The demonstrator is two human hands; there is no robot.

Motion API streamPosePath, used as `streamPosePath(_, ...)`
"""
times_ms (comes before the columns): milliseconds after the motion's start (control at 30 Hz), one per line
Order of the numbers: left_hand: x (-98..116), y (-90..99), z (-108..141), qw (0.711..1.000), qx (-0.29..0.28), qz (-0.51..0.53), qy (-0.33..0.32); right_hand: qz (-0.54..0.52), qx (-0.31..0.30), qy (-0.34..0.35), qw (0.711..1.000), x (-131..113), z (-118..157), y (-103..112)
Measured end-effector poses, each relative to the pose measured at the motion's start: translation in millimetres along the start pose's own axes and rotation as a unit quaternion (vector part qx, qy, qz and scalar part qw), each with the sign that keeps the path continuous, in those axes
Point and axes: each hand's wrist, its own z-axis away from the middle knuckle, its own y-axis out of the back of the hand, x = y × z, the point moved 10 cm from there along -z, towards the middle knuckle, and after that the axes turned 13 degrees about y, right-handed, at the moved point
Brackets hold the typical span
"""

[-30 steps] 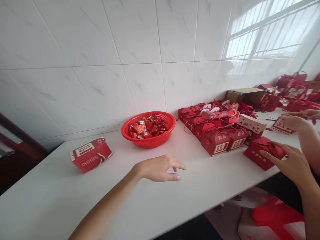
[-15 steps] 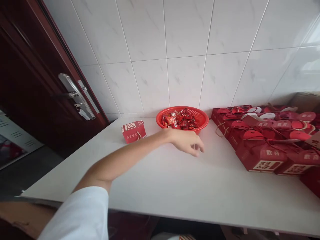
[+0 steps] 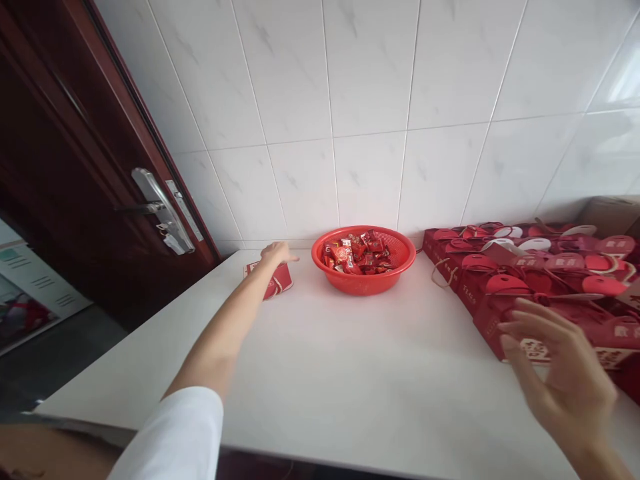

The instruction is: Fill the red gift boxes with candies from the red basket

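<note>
Left hand point(image 3: 275, 253) on top of the single red box point(image 3: 283, 277), thumb sticking out toward the basket, fingers hidden behind; can't tell if they're pinching or just resting. Right hand point(image 3: 575, 380) blurred, fingers loosely spread, nothing seen in it, in front of the packed boxes.

Risks, biggest item down. White table point(image 3: 350, 387): single box sits well apart from the packed boxes, so a low sideways drag could scuff its base or tip it. Packed boxes point(image 3: 560, 263), at right, close together with bows and flaps up: right hand looks near the front ones, maybe touching, blur makes it unclear; a careless swing could bend a flap or pull a bow loose. Red basket point(image 3: 363, 283), between single box and packed boxes, near the wall: left wrist sweeping right could bump it and spill the candies point(image 3: 357, 257). Single box, far left by the wall: thin card probably, so a hard squeeze from above could dent it. Rope handle point(image 3: 279, 288) on its side: fingertip could snag and twist the box.
</note>
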Motion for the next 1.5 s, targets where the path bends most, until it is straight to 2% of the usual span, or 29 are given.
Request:
streamPosePath(67, -6.3, -11.5, -4.9, 1.000, 0.009, 0.020, 0.014, -0.022, -0.038, 0.030, 0.999, -13.8, -1.8, -16.9)
streamPosePath(167, -18.4, -10.8, -14.7, 0.999, 0.015, 0.040, 0.012, -0.026, -0.087, 0.015, 0.996, -10.0, 3.3, -28.2)
streamPosePath(267, -32.3, 6.8, -21.7, 0.997, 0.014, 0.073, -0.016, -0.042, -0.124, -0.004, 0.991, -2.5, 5.3, -41.1)
streamPosePath(333, -32.3, 23.7, -14.0, 0.988, -0.004, 0.127, -0.085, -0.073, -0.149, -0.003, 0.986, -6.9, 0.9, -56.4)
streamPosePath(433, -15.6, 48.6, 30.2, 0.949, -0.064, 0.189, -0.243, -0.136, -0.179, 0.015, 0.974, -27.9, -14.1, -84.4)
streamPosePath(567, 20.1, 71.2, 125.8, 0.875, -0.111, 0.199, -0.428, -0.226, -0.229, 0.020, 0.947, -61.1, -37.7, -123.4)
streamPosePath(667, 50.0, 69.8, 191.1, 0.824, -0.097, 0.175, -0.531, -0.268, -0.222, 0.021, 0.937, -78.6, -56.4, -136.2)
streamPosePath(733, 66.5, 57.5, 217.4, 0.809, -0.078, 0.150, -0.564, -0.283, -0.215, 0.031, 0.934, -87.4, -65.0, -138.3)
streamPosePath(867, 89.9, 15.4, 233.5, 0.797, -0.094, 0.098, -0.589, -0.278, -0.256, 0.059, 0.924, -94.9, -61.0, -144.9)
streamPosePath(1000, 102.8, -14.1, 216.5, 0.800, -0.128, 0.105, -0.577, -0.262, -0.306, 0.037, 0.915, -80.9, -41.1, -155.8)
streamPosePath(1133, 104.9, -24.8, 194.4, 0.831, -0.138, 0.112, -0.527, -0.266, -0.341, 0.010, 0.901, -73.2, -28.3, -165.9)
streamPosePath(1333, 91.1, -40.2, 189.0, 0.878, -0.178, 0.062, -0.441, -0.291, -0.377, 0.010, 0.879, -78.3, -21.9, -177.3)
streamPosePath(1400, 86.3, -42.6, 189.8, 0.879, -0.186, 0.057, -0.435, -0.303, -0.371, -0.007, 0.878, -71.9, -22.1, -176.8)
streamPosePath(1500, 79.2, -46.4, 187.5, 0.864, -0.226, 0.056, -0.447, -0.319, -0.356, -0.037, 0.878, -54.2, -22.9, -172.0)
